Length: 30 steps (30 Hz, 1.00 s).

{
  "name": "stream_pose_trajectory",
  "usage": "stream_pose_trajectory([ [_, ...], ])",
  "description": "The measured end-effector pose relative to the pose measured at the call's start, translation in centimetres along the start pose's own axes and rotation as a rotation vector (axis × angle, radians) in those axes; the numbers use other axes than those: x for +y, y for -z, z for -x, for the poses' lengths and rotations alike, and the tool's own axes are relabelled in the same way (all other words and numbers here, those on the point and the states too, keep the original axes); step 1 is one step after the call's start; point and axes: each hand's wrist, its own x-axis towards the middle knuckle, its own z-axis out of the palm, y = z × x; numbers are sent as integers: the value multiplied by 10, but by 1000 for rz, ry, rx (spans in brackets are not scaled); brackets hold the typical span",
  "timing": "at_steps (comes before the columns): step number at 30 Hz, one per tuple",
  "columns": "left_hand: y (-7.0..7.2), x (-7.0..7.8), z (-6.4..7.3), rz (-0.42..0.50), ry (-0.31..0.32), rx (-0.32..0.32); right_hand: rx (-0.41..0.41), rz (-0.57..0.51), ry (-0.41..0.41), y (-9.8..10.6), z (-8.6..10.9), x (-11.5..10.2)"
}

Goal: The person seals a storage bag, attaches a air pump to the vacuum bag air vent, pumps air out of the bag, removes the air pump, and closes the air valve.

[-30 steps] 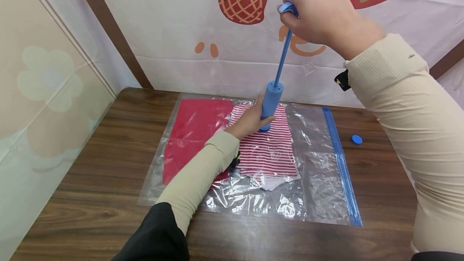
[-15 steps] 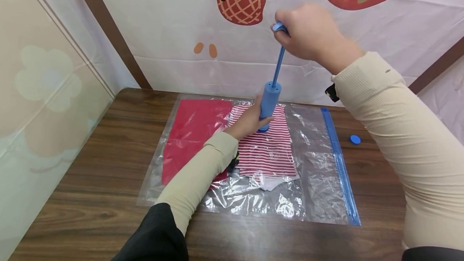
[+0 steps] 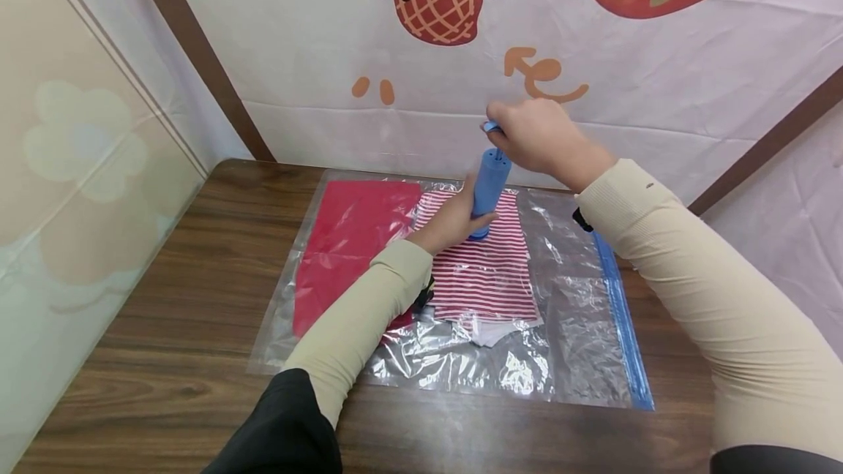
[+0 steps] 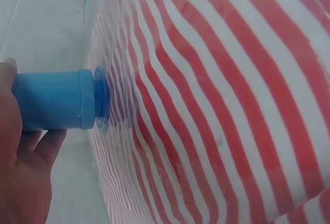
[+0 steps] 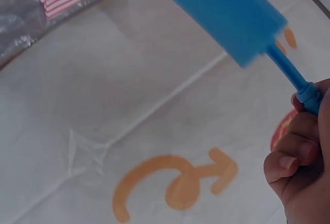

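A blue hand pump (image 3: 490, 181) stands tilted on a clear zip storage bag (image 3: 579, 298). My left hand (image 3: 451, 219) grips its barrel low down; in the left wrist view the barrel's end (image 4: 87, 99) meets a round blue valve (image 4: 102, 98) on the bag's film. My right hand (image 3: 536, 134) holds the pump's handle (image 3: 490, 126), just above the barrel's top. In the right wrist view a short length of rod (image 5: 286, 68) shows between barrel and handle, with fingers curled round the handle. Inside the bag lie a red-and-white striped cloth (image 3: 487, 284) and a plain red cloth (image 3: 356, 240).
The bag's blue zip edge (image 3: 622, 328) runs down its right side. A dark wooden table (image 3: 165, 298) lies beneath. Behind it hangs a white printed curtain (image 3: 296, 57), close to the table's far edge. A pale flowered panel (image 3: 92, 167) stands at the left.
My right hand has come down with the pump's handle, and the rod has slid into the barrel. My right forearm now covers the small blue cap on the table. My left hand stays put.
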Motion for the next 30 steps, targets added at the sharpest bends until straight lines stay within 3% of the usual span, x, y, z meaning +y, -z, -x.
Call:
stream_pose_trajectory([
  [9, 0, -1, 1, 15, -6, -4, -14, -14, -3, -23, 7, -3],
  [18, -1, -2, 0, 12, -3, -4, -5, -22, 16, -26, 7, -2],
  [25, -1, -2, 0, 28, 7, -9, -86, 8, 32, -4, -2, 2],
  [30, 0, 2, 1, 0, 20, -15, -41, 14, 20, 28, -7, 4],
])
